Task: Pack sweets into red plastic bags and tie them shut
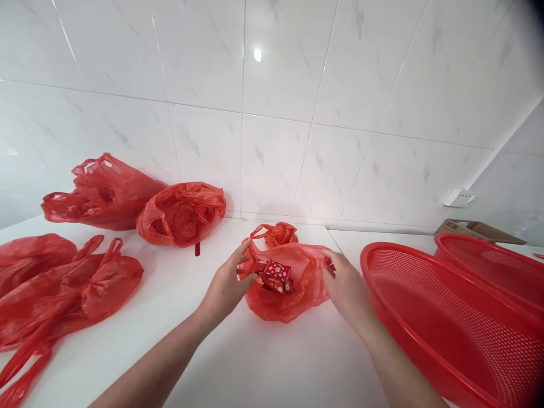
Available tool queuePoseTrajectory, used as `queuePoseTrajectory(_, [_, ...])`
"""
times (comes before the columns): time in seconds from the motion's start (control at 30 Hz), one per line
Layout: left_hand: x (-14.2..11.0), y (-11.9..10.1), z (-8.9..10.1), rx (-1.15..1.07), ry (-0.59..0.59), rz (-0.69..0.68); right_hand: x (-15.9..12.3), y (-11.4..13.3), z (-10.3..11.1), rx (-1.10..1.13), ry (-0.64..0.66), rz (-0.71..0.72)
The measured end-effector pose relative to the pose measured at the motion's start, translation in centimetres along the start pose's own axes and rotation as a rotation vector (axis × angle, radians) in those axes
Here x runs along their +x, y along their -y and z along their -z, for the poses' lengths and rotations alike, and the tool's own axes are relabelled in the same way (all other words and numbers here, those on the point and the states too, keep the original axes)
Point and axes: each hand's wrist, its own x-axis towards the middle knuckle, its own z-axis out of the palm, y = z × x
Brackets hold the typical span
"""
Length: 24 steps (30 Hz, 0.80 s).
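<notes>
Left fingertips [246, 256] curled and pinching the thin rim of a red plastic carrier bag [289, 303]; right fingertips [328, 264] pressed together on the opposite rim, a small fold of film gathered between them. Behind those fingers, the left hand [227, 281] and right hand [346, 290], well apart, both palms down and reaching in from the near edge. Inside the stretched bag mouth, red-and-white snack packets [275, 275], a small heap lying on the bottom, uncovered and visible from above. Bag resting on the white counter [276, 362], roughly midway along the view, mouth open and facing up, long axis running crosswise between the two hands, one bunched handle [274, 233] pointing away toward the wall. Nothing tied or knotted at the mouth so far, as far as can be seen. Farther left, more red carrier bags: a crumpled pile [63, 283] and two puffed bags [102, 195] [182, 214] against the white tile wall [272, 170]. To the right, two red mesh plastic baskets [442, 323] [480, 266], the nearer one just beside the right forearm, and a flattened cardboard box [478, 231] beyond them.
</notes>
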Motion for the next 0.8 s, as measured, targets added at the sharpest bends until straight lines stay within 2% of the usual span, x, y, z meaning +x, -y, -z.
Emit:
queuePoseTrajectory(0.1, [2.0,-2.0,1.3,0.007,-0.011,-0.096,1.7,0.9,1.3,0.148,-0.12,-0.012])
queuePoseTrajectory(0.2, [4.5,-4.0,2.2,-0.043,-0.051,-0.161,3.7,1.2,2.3,0.18,-0.254,-0.055])
queuePoseTrajectory(0.3, [6.4,-6.7,3.2,-0.158,-0.094,-0.226,5.1,1.5,3.4,0.296,-0.447,-0.052])
queuePoseTrajectory(0.37, [7.1,-8.8,3.8,-0.221,-0.065,-0.265,5.6,1.8,4.1,0.418,-0.574,-0.037])
queuePoseTrajectory(0.43, [7.4,-10.8,4.4,-0.252,-0.028,-0.293,6.0,2.1,4.6,0.596,-0.622,-0.048])
queuePoseTrajectory(0.53, [7.5,-12.9,4.9,-0.262,-0.047,-0.352,6.7,2.1,5.1,0.982,-0.557,-0.108])
queuePoseTrajectory(0.63, [7.5,-13.7,4.8,-0.177,-0.077,-0.398,7.2,2.0,4.9,1.261,-0.435,-0.255])
queuePoseTrajectory(0.73, [7.3,-13.3,4.1,0.062,-0.098,-0.412,6.9,2.4,4.3,1.338,-0.254,-0.332])
queuePoseTrajectory(0.8, [7.0,-12.9,3.4,0.201,-0.089,-0.411,6.2,3.2,3.6,1.307,-0.074,-0.231])
